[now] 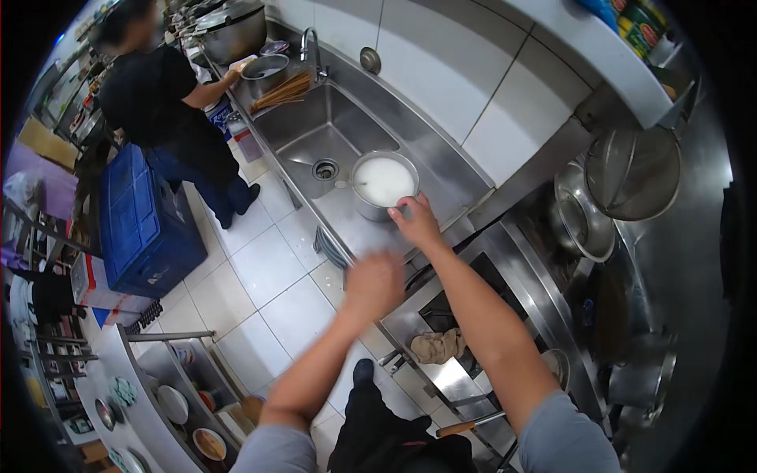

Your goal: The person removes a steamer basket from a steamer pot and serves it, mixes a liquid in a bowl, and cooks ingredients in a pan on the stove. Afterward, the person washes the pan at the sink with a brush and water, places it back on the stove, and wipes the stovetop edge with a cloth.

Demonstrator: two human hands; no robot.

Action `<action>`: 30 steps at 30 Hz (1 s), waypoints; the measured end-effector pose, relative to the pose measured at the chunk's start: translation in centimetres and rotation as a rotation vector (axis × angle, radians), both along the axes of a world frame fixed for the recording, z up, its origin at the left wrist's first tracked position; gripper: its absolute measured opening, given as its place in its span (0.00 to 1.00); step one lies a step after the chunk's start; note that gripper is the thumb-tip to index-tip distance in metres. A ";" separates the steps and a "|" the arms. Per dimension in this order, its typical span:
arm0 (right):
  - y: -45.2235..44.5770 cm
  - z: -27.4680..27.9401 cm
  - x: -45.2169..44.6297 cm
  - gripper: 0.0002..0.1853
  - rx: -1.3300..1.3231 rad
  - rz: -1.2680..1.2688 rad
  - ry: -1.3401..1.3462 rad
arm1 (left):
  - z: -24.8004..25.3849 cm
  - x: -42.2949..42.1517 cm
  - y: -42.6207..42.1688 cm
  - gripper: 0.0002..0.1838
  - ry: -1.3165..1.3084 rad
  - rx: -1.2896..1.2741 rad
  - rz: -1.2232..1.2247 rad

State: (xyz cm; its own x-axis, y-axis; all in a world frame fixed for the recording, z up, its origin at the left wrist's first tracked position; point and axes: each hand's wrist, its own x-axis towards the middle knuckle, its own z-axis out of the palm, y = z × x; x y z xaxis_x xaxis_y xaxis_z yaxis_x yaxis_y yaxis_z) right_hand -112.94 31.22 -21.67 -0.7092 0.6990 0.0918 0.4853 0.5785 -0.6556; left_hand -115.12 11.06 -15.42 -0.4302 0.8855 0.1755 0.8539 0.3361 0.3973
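Note:
A round metal pot [369, 208] with white contents [384, 180] stands on the steel counter [445, 189], beside the sink basin. My right hand [416, 219] grips the near right rim, thumb and fingers closed on it. A small pale handle, perhaps of a spoon, sticks out over the pot's left side. Lower and to the left, my left hand [377, 281] hangs in front of the counter edge, apart from the pot. Motion smears its fingers, so whether it is open or closed is unclear.
Left of the pot lies the sink basin [288, 132] under a faucet [315, 55]; wooden sticks [284, 91] lie beyond it. A stove with a crumpled cloth [438, 347] is near my right arm. A co-worker [158, 102] stands at far left by a blue bin [146, 229].

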 end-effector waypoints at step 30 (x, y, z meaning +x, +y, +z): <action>-6.3 1.1 4.5 0.27 -0.255 -0.211 0.227 | 5.0 -10.1 15.6 0.11 0.483 -0.610 -0.132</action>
State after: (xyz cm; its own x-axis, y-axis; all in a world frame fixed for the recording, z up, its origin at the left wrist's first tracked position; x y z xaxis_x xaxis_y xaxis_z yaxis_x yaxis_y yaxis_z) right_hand -108.42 24.95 -20.60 -0.5291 0.8478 0.0346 0.4022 0.2865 -0.8696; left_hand -125.25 26.69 -10.42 -0.3151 0.9239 -0.2171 0.9329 0.2595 -0.2497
